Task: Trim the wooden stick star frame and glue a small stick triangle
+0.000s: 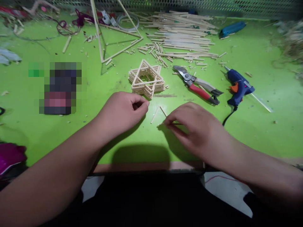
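On the green table, a star-shaped stack of thin wooden sticks (155, 82) stands just beyond my hands. My left hand (126, 108) is at its near left side, thumb and fingertips pinched together; whether anything small is between them is hidden. To the right, my right hand (195, 127) pinches a thin wooden stick (177, 124) low over the table. Two short sticks (155, 114) meet in a peak between the hands, the right one reaching toward my right fingertips.
Pruning shears (194, 85) and a blue glue gun (240, 86) with its cable lie at the right. Behind are piled sticks (182, 37), a large stick frame (123, 50) and a blue tool (233, 29). A blurred dark object (62, 91) lies left.
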`<state>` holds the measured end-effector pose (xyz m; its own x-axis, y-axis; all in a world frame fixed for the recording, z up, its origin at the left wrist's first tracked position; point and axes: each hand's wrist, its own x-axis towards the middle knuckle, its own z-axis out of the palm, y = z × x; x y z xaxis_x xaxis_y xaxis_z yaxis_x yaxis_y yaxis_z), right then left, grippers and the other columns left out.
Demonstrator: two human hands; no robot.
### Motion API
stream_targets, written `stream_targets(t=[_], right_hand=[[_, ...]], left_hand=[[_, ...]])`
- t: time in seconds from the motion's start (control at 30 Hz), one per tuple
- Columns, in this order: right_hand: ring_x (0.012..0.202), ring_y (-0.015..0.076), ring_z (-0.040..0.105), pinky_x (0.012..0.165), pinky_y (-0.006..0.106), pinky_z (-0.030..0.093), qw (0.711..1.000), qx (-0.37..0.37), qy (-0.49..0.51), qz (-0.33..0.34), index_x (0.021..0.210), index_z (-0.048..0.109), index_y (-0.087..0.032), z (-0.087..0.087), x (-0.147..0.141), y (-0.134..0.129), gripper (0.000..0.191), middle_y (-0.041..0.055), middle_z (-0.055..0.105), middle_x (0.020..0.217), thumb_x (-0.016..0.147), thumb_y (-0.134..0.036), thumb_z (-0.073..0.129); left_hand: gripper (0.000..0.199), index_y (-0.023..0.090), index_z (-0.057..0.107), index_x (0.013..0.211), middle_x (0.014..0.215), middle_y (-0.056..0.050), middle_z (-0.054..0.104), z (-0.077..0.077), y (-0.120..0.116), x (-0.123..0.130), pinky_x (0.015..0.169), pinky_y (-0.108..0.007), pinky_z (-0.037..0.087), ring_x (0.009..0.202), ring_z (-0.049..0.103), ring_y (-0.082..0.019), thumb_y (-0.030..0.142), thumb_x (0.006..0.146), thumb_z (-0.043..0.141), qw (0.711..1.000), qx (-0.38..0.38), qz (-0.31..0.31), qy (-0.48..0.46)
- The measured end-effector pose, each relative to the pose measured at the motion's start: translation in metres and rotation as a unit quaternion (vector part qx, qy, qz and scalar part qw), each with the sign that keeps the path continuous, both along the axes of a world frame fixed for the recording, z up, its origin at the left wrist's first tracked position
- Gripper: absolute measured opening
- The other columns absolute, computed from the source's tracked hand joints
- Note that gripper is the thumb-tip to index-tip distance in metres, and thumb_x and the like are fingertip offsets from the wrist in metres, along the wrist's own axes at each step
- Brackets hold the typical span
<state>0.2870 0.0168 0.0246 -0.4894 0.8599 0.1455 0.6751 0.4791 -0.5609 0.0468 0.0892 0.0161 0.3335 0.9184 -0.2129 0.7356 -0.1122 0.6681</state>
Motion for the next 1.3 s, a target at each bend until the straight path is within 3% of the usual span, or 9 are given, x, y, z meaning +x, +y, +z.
stream_targets(t=[0.17,0.27,0.47,0.63,0.8,1.0,1.3], right_hand=[[0.089,0.0232,0.060,0.095,0.040,0.047,0.999,0.023,0.006,0.026,0.092,0.070,-0.020,-0.027,-0.022,-0.004,0.018,0.0050,0.074,0.089,0.106,-0.012,0.061],[0.094,0.0243,0.061,0.097,0.041,0.047,0.999,0.015,0.015,0.027,0.095,0.070,-0.020,-0.034,-0.023,-0.002,0.016,0.0063,0.076,0.094,0.106,-0.012,0.060],[0.100,0.0276,0.068,0.096,0.045,0.051,1.000,0.009,0.018,0.024,0.104,0.070,-0.021,-0.017,-0.007,0.000,0.009,0.0092,0.077,0.103,0.108,-0.020,0.062],[0.106,0.0331,0.072,0.093,0.051,0.056,0.999,-0.012,-0.037,-0.013,0.113,0.071,-0.021,-0.003,0.028,0.002,0.010,0.0120,0.077,0.111,0.104,-0.024,0.067],[0.111,0.0358,0.071,0.094,0.055,0.059,0.997,-0.043,-0.055,-0.013,0.119,0.073,-0.019,-0.014,0.040,0.003,0.019,0.0142,0.075,0.115,0.103,-0.029,0.069],[0.108,0.0333,0.072,0.093,0.051,0.060,0.999,-0.024,-0.041,-0.014,0.127,0.078,-0.015,-0.022,0.036,0.003,0.027,0.0143,0.076,0.115,0.104,-0.028,0.072],[0.102,0.0308,0.072,0.089,0.048,0.059,1.000,0.000,-0.012,0.002,0.130,0.082,-0.014,-0.030,0.038,0.006,0.030,0.0148,0.077,0.111,0.105,-0.027,0.073]], left_hand=[[0.026,0.024,0.088,0.092,0.083,-0.001,0.084,-0.001,0.000,-0.001,0.067,-0.032,0.046,0.072,0.071,-0.018,0.040,0.098,0.068,1.000,0.019,-0.017,0.008],[0.025,0.023,0.088,0.094,0.083,-0.001,0.084,-0.001,0.000,-0.002,0.067,-0.032,0.046,0.073,0.071,-0.018,0.039,0.098,0.068,0.999,0.027,-0.022,0.015],[0.020,0.024,0.086,0.092,0.081,0.000,0.082,0.006,-0.001,-0.005,0.068,-0.033,0.047,0.071,0.072,-0.018,0.036,0.094,0.071,0.999,0.000,-0.051,0.017],[0.013,0.025,0.079,0.090,0.082,0.001,0.080,0.011,-0.001,-0.014,0.067,-0.034,0.047,0.071,0.070,-0.019,0.036,0.087,0.073,0.987,-0.024,-0.137,0.081],[0.023,0.025,0.079,0.103,0.091,-0.002,0.079,0.009,-0.002,-0.015,0.068,-0.034,0.045,0.077,0.070,-0.021,0.043,0.089,0.072,0.975,0.002,-0.188,0.118],[0.053,0.026,0.077,0.142,0.100,-0.004,0.079,0.006,-0.003,-0.014,0.073,-0.034,0.046,0.086,0.071,-0.024,0.046,0.093,0.075,0.972,0.019,-0.203,0.115],[0.051,0.031,0.076,0.149,0.113,-0.004,0.081,0.004,-0.002,-0.012,0.077,-0.033,0.047,0.091,0.072,-0.023,0.043,0.100,0.074,0.962,0.016,-0.235,0.136]])
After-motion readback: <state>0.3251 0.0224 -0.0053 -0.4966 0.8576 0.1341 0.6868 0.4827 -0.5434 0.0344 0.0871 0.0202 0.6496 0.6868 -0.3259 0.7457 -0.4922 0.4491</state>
